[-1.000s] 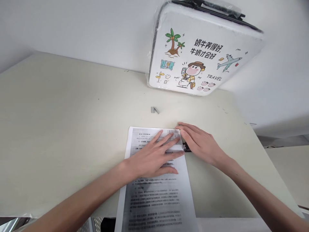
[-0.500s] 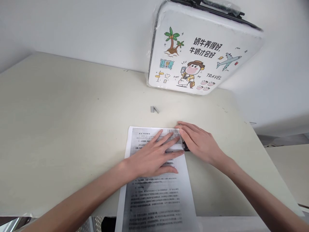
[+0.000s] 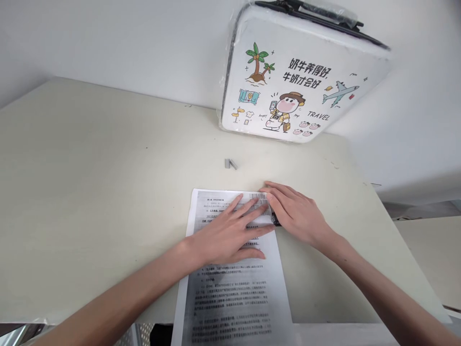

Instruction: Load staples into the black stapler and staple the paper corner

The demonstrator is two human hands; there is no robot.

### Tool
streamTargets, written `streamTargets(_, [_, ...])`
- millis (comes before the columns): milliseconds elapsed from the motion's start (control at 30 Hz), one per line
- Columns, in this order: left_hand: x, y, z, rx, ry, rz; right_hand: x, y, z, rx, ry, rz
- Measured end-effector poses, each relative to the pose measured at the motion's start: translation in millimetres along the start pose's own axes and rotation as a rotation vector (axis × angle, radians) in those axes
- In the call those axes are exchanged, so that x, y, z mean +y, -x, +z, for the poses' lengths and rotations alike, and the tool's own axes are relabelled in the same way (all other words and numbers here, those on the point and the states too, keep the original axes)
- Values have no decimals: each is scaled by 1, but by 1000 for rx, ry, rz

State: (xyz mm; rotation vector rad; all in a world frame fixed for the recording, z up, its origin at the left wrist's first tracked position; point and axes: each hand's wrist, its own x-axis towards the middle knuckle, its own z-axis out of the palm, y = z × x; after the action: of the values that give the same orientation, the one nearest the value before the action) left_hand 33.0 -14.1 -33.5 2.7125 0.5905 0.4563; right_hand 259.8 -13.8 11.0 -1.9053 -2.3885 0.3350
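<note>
A printed paper sheet (image 3: 230,298) lies on the table, its lower end reaching past the front edge. My left hand (image 3: 230,235) rests flat on its upper part, fingers spread and pointing right. At the sheet's top right corner, my right hand (image 3: 297,211) is closed over a black stapler (image 3: 276,219). Most of the stapler is hidden beneath the palm and fingers; only a small dark part shows beside the paper. Two small grey staple strips (image 3: 230,164) lie on the table beyond the sheet, one of them slanted.
A white suitcase (image 3: 281,72) with cartoon prints and a black handle, partly wrapped in clear plastic, stands at the back of the pale table (image 3: 90,192) against the wall. The table's front edge runs below my forearms.
Hardly anything differs: both hands keep their places on the paper and stapler. My right hand and forearm have shifted very slightly.
</note>
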Motion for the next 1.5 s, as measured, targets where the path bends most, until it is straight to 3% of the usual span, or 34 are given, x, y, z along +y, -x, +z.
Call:
streamTargets(667, [0,0,-3,-7,42,-8,-6,-4,24,126,192,-90])
streamTargets(833, [1,0,-6,-44,3,-2,-10,-5,16,109,136,-84])
streamTargets(1000, [-1,3,-4,-17,9,6,11,14,-9,89,-188,-108])
streamTargets(1133, [-2,5,-5,-25,11,25,47,43,-5,94,-163,-210])
streamTargets(1367, [-1,4,-14,-18,-19,55,99,73,18,267,-205,57])
streamTargets(1500, [7,22,-30,16,-83,-48,121,74,22,390,-390,238])
